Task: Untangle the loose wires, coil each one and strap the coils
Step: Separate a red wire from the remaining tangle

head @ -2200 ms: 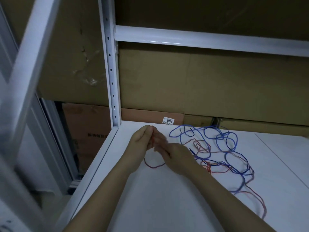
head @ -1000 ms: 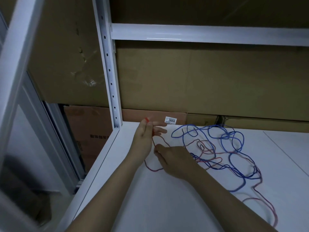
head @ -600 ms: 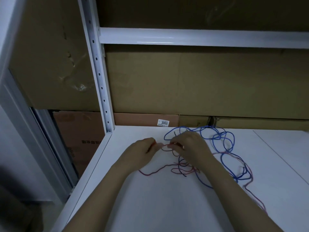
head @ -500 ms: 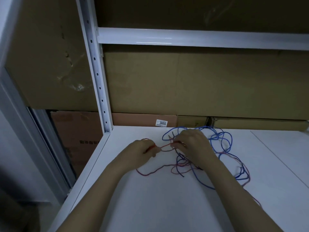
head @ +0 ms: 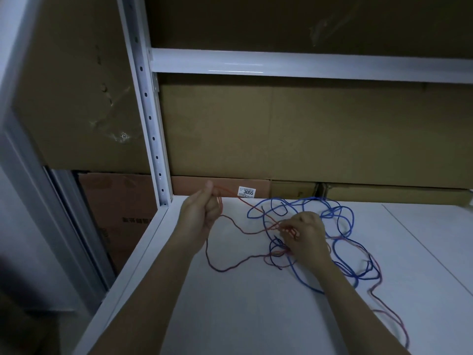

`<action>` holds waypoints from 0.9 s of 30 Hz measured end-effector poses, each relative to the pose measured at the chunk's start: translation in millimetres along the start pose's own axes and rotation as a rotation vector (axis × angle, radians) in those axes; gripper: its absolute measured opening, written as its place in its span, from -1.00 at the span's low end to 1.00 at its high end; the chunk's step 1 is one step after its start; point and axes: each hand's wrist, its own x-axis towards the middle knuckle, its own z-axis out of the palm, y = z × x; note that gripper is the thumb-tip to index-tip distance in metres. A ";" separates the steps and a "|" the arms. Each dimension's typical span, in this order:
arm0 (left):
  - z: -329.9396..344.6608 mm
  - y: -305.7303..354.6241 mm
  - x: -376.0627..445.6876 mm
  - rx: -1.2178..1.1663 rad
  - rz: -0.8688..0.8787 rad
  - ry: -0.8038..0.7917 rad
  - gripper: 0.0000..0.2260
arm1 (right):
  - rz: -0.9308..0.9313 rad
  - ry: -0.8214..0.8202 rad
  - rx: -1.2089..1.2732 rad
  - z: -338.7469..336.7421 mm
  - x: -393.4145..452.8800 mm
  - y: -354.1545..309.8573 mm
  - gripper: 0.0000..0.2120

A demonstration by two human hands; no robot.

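We are pinching the limp, light red wire [head: 231,265] in both hands, left hand [head: 202,213] gripping gathered loops, right hand [head: 304,235] drawing slack from the blue wire [head: 345,221].

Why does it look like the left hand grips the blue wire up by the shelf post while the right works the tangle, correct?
Not quite: the head view shows the left hand gripping the red wire, not the blue wire. The right hand does work the tangle.
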 end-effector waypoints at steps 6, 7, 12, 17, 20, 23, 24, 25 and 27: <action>8.5 2.2 8.6 -0.042 0.011 -0.016 -0.66 | 0.095 -0.323 -0.302 -6.5 6.2 -5.0 -0.68; 12.4 2.2 9.2 -0.041 0.011 -0.024 -0.63 | 0.097 -0.353 -0.314 -8.5 9.8 -10.3 -0.66; 29.6 -3.2 13.8 -0.015 0.008 -0.053 -0.61 | -0.005 -0.165 0.044 -18.8 23.7 -47.1 -0.79; 36.3 -14.6 17.1 0.055 0.010 -0.073 -0.64 | 0.238 -0.024 0.646 -14.1 32.5 -65.0 -0.68; 37.2 -26.5 18.3 0.069 -0.026 -0.091 -0.67 | 0.293 0.003 0.501 -1.7 35.8 -61.5 -0.69; 42.0 -27.9 20.5 -0.113 -0.113 -0.089 -0.67 | 0.206 -0.163 -0.011 12.3 31.9 -58.3 -0.60; 44.6 -28.0 21.3 -0.196 -0.130 -0.082 -0.67 | 0.158 -0.188 -0.146 16.4 29.9 -57.5 -0.60; 46.7 -28.5 21.5 -0.245 -0.132 -0.071 -0.68 | 0.110 -0.201 -0.219 19.3 27.1 -57.7 -0.61; 51.3 -29.3 24.7 -0.262 -0.108 -0.041 -0.70 | 0.027 -0.233 -0.280 22.6 24.0 -60.2 -0.61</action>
